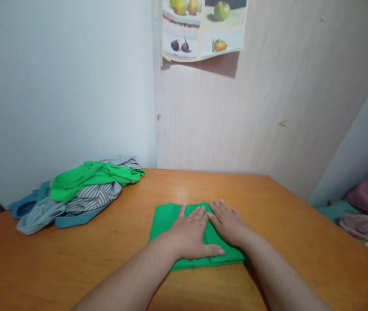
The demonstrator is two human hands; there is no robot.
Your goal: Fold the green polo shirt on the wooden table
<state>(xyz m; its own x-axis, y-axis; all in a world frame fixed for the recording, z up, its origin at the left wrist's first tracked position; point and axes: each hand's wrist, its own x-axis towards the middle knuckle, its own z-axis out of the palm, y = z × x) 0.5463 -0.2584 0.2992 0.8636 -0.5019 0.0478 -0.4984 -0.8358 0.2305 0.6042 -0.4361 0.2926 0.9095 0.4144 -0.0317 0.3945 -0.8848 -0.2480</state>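
Bare on both sides, as far up as I can see!
Here's the left forearm [128, 276], smooth and sturdy, uncovered all along and narrowing toward the wrist [168, 247]; then the left hand [188, 235], broad across the back, its thumb [212, 250] rounded at the tip with a short nail. Over to the right forearm [281, 268], just as uncovered, and the right hand [231, 223], fingers [217, 208] tapering, nails too blurred to make out.
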